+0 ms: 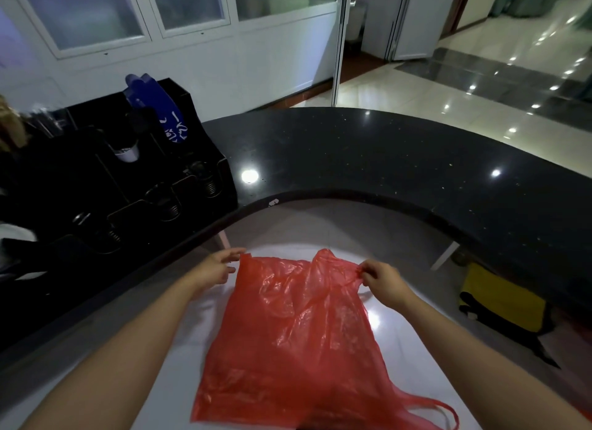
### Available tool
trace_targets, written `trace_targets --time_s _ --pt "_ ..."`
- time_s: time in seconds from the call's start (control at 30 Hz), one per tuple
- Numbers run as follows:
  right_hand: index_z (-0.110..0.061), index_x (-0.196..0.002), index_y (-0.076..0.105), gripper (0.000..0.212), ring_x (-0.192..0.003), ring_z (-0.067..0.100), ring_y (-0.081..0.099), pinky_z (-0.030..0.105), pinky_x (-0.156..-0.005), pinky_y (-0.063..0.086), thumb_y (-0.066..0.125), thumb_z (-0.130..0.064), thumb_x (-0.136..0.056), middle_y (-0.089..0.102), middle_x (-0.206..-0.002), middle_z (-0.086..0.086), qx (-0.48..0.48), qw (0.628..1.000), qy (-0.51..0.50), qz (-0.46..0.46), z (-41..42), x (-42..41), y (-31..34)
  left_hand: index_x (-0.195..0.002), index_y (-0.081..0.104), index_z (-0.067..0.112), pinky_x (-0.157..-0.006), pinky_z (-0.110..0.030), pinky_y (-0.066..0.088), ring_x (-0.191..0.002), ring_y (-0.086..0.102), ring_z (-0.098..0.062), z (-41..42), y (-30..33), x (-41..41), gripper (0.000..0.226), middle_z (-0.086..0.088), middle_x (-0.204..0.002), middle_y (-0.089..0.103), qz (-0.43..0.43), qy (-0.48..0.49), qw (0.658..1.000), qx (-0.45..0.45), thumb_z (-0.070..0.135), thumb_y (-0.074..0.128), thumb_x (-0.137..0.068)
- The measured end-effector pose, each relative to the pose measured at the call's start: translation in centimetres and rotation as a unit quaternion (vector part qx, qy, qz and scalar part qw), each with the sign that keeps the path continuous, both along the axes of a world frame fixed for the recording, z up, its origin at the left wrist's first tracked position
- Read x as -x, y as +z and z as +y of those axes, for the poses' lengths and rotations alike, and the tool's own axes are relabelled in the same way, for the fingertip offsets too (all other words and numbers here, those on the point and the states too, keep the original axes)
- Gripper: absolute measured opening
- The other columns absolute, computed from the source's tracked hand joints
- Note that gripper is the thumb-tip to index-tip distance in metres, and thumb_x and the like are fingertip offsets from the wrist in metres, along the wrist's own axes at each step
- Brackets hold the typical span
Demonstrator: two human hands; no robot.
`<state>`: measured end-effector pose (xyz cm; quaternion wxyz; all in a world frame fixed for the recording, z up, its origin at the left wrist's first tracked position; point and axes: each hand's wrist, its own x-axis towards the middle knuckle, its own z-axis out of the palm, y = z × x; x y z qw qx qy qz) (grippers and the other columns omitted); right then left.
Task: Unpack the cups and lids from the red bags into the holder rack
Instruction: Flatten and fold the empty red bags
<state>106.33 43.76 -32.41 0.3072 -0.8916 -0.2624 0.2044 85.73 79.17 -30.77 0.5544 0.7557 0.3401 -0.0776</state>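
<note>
I saw the red bag (298, 327) hanging flat and limp, pinched at both top corners by the hands.

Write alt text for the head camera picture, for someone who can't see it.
Two bare hands hold a flat, seemingly empty red plastic bag spread in the air, the left hand and right hand each pinching a top corner. Beyond it curves a black counter, with a black holder rack at its left end holding a stack of blue cups.
</note>
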Motion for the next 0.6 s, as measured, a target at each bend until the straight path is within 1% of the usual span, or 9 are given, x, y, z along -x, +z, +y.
trace_targets --time_s 0.07,0.13,0.2,0.23,0.3,0.37,0.43,0.53,0.6 --pt "-0.014 -0.094 0.071 0.022 -0.083 0.017 0.066 0.034 -0.079 0.052 0.052 -0.004 -0.096 0.07 -0.085 -0.005 -0.001 1.0 0.009 -0.006 -0.2 0.1 0.0 -0.131 0.06 0.03 -0.082 -0.036 0.049 -0.121 0.058 -0.023 -0.1 0.0 -0.5 0.083 -0.001 -0.139 0.054 0.006 -0.034 0.999 -0.018 -0.027 0.03 -0.078" --pt "-0.013 -0.095 0.072 0.022 -0.083 0.016 0.066 0.032 -0.079 0.052 0.052 -0.003 -0.097 0.07 -0.087 -0.003 -0.002 1.0 0.016 -0.009 -0.4 0.1 0.0 -0.127 0.059 0.036 -0.08 -0.032 0.049 -0.115 0.06 -0.017 0.0 0.2 -1.1 0.085 0.004 -0.135 0.054 0.015 -0.075 0.995 -0.064 -0.026 0.03 -0.079" --pt "-0.015 -0.095 0.072 0.022 -0.082 0.01 0.065 0.023 -0.074 0.051 0.053 -0.003 -0.097 0.07 -0.086 -0.006 -0.005 1.0 0.023 -0.013 -0.6 0.1 0.0 -0.126 0.06 0.039 -0.083 -0.029 0.05 -0.114 0.059 -0.014 0.3 0.4 -1.6 0.084 0.007 -0.133 0.051 0.026 -0.131 0.985 -0.109 -0.025 0.029 -0.08" --pt "-0.016 -0.095 0.072 0.022 -0.081 0.006 0.065 0.016 -0.071 0.048 0.054 -0.003 -0.097 0.069 -0.086 -0.008 -0.006 0.999 0.027 -0.015 -0.7 0.0 0.0 -0.125 0.062 0.037 -0.087 -0.029 0.051 -0.117 0.058 -0.016 0.4 0.3 -1.9 0.081 0.007 -0.133 0.05 0.037 -0.163 0.977 -0.131 -0.023 0.03 -0.081" --pt "-0.018 -0.096 0.072 0.022 -0.082 0.003 0.064 0.01 -0.069 0.044 0.055 -0.004 -0.097 0.068 -0.087 -0.012 0.0 0.999 0.031 -0.016 -0.9 -0.1 -0.1 -0.119 0.066 0.033 -0.096 -0.03 0.05 -0.118 0.055 -0.016 0.8 0.3 -2.2 0.063 0.006 -0.133 0.05 0.067 -0.225 0.956 -0.174 -0.014 0.04 -0.087" --pt "-0.018 -0.096 0.071 0.022 -0.084 0.008 0.065 0.015 -0.07 0.044 0.054 -0.004 -0.097 0.068 -0.087 -0.011 0.01 0.999 0.026 -0.023 -1.3 -0.5 -0.3 -0.106 0.069 0.031 -0.098 -0.033 0.052 -0.111 0.06 -0.014 1.1 0.5 -2.0 0.033 0.004 -0.127 0.055 0.082 -0.242 0.948 -0.191 0.005 0.054 -0.093" --pt "-0.019 -0.094 0.069 0.022 -0.084 0.012 0.064 0.021 -0.072 0.045 0.053 -0.003 -0.096 0.068 -0.087 -0.01 0.015 0.999 0.015 -0.033 -1.8 -0.9 -0.5 -0.098 0.071 0.03 -0.095 -0.035 0.054 -0.105 0.064 -0.015 1.4 0.7 -1.4 0.021 0.003 -0.117 0.063 0.086 -0.232 0.955 -0.162 0.013 0.059 -0.091" --pt "-0.022 -0.093 0.065 0.023 -0.082 0.012 0.065 0.028 -0.074 0.05 0.051 -0.004 -0.096 0.069 -0.087 -0.007 0.021 0.999 0.013 -0.035 -2.6 -1.2 -0.9 -0.104 0.071 0.03 -0.089 -0.035 0.056 -0.102 0.068 -0.016 1.1 1.1 -0.1 0.023 0.003 -0.112 0.07 0.102 -0.203 0.971 -0.068 0.023 0.058 -0.086" --pt "-0.023 -0.094 0.064 0.022 -0.081 0.009 0.064 0.026 -0.072 0.049 0.05 -0.005 -0.097 0.068 -0.087 -0.007 0.021 0.999 0.013 -0.029 -2.9 -1.1 -1.0 -0.108 0.072 0.031 -0.088 -0.033 0.057 -0.101 0.069 -0.015 0.8 1.3 0.7 0.03 0.005 -0.113 0.07 0.098 -0.184 0.978 -0.01 0.033 0.06 -0.081"
